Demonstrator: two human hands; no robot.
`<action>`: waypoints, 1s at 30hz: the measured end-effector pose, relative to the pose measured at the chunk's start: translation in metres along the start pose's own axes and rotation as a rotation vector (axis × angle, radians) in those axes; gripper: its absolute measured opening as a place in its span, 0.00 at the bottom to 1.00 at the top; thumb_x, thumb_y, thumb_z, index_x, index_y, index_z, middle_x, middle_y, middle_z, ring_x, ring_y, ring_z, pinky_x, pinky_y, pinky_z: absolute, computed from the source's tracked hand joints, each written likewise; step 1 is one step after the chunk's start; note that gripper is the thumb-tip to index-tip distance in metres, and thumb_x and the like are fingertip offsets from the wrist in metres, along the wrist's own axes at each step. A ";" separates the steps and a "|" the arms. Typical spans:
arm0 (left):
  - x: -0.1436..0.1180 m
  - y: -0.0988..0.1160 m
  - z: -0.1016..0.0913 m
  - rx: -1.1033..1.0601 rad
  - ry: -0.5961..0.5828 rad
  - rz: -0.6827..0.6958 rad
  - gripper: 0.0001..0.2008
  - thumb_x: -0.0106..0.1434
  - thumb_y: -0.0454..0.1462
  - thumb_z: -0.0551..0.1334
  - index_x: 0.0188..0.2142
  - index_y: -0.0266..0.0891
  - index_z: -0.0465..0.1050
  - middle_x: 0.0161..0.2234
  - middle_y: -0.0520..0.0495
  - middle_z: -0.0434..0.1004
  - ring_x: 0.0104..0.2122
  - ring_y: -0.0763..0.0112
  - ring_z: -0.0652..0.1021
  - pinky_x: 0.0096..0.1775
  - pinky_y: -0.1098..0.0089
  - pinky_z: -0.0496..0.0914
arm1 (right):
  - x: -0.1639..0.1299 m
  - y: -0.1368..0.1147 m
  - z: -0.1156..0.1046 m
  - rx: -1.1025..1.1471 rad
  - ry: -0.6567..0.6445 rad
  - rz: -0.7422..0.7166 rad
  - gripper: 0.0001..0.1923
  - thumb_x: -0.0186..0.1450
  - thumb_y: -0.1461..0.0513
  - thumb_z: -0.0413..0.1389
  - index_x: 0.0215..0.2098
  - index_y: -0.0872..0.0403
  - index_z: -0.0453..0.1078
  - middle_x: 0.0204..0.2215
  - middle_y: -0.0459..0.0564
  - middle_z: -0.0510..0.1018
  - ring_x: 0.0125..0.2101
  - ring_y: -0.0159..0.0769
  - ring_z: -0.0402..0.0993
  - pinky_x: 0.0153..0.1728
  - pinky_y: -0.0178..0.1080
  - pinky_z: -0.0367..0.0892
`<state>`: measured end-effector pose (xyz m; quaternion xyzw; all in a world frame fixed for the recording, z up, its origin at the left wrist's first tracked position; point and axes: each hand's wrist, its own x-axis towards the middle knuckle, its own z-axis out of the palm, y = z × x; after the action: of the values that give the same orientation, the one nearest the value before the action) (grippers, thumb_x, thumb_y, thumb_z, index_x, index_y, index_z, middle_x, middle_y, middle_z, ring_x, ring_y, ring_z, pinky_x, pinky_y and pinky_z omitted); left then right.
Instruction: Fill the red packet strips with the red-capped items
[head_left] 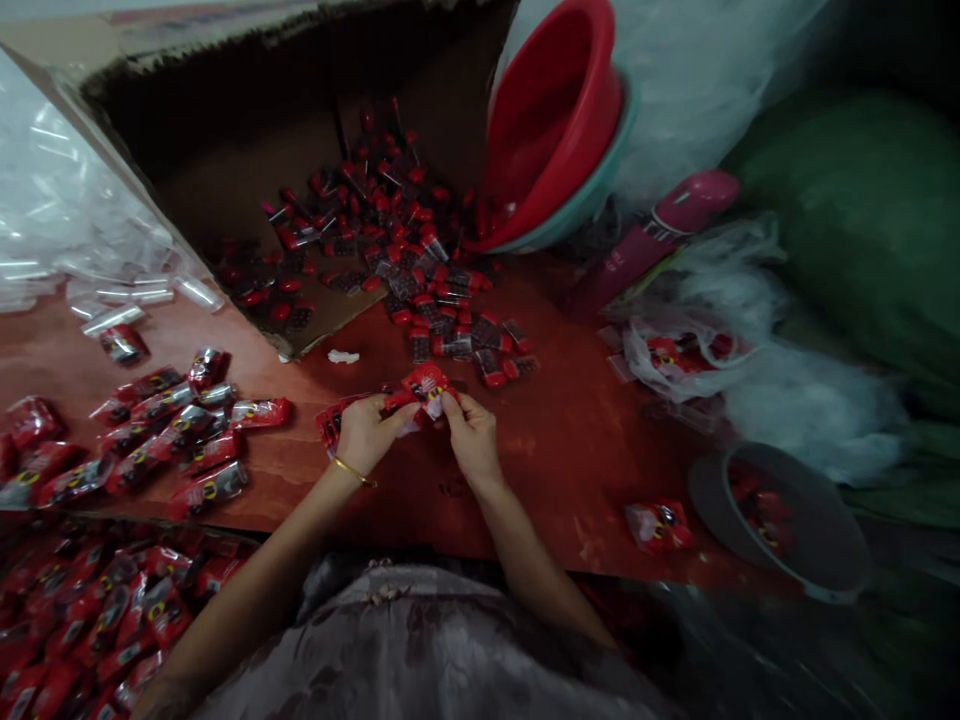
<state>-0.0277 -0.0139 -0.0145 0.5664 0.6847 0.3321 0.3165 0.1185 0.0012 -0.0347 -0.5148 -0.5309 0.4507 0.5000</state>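
Note:
Both hands meet over the red tabletop (585, 440), in front of a pile of small clear containers with red caps (450, 310). Between them is a red printed plastic wrapper (427, 382). My left hand (367, 432), with a gold bangle at the wrist, grips the wrapper's left side between thumb and fingers. Pinching its right side is my right hand (471, 432). More red printed wrappers (328, 425) lie partly hidden under or behind my left hand. Whether anything is inside the held wrapper I cannot tell.
A cardboard box (330, 325) on its side spills the capped containers. Filled red packets (180, 425) lie left, with more in a bin (112, 620) below. Right are a red basin (551, 130), a maroon bottle (637, 245), a grey tub (817, 520) and a single packet (660, 527).

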 end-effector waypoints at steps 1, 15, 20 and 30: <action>0.000 0.001 -0.001 0.167 -0.017 0.070 0.20 0.57 0.50 0.57 0.30 0.34 0.76 0.23 0.45 0.76 0.26 0.62 0.76 0.31 0.67 0.67 | 0.001 -0.001 -0.002 -0.037 0.015 -0.022 0.16 0.62 0.53 0.50 0.22 0.55 0.66 0.18 0.42 0.68 0.20 0.29 0.62 0.23 0.32 0.59; -0.004 0.014 -0.011 0.210 -0.040 0.385 0.33 0.53 0.48 0.62 0.55 0.32 0.64 0.56 0.32 0.63 0.56 0.49 0.63 0.55 0.51 0.57 | -0.004 -0.011 -0.002 -0.051 0.105 -0.091 0.13 0.63 0.56 0.49 0.27 0.55 0.67 0.19 0.42 0.68 0.21 0.28 0.63 0.25 0.31 0.60; -0.005 0.023 -0.002 -0.568 -0.056 -0.028 0.18 0.50 0.47 0.65 0.33 0.34 0.78 0.28 0.46 0.78 0.28 0.67 0.76 0.32 0.70 0.69 | -0.017 -0.013 0.014 0.004 0.037 -0.033 0.12 0.65 0.56 0.47 0.34 0.56 0.68 0.23 0.44 0.72 0.23 0.29 0.66 0.25 0.31 0.63; -0.010 0.021 -0.009 -1.079 0.105 -0.428 0.17 0.35 0.40 0.74 0.23 0.32 0.74 0.19 0.52 0.74 0.18 0.79 0.71 0.23 0.77 0.67 | -0.004 -0.008 -0.053 -0.296 -0.096 -0.305 0.09 0.62 0.64 0.50 0.38 0.52 0.70 0.35 0.49 0.76 0.39 0.38 0.70 0.43 0.41 0.65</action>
<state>-0.0217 -0.0221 0.0080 0.1570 0.5327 0.5901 0.5859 0.1701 -0.0049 -0.0224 -0.4741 -0.6862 0.3110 0.4556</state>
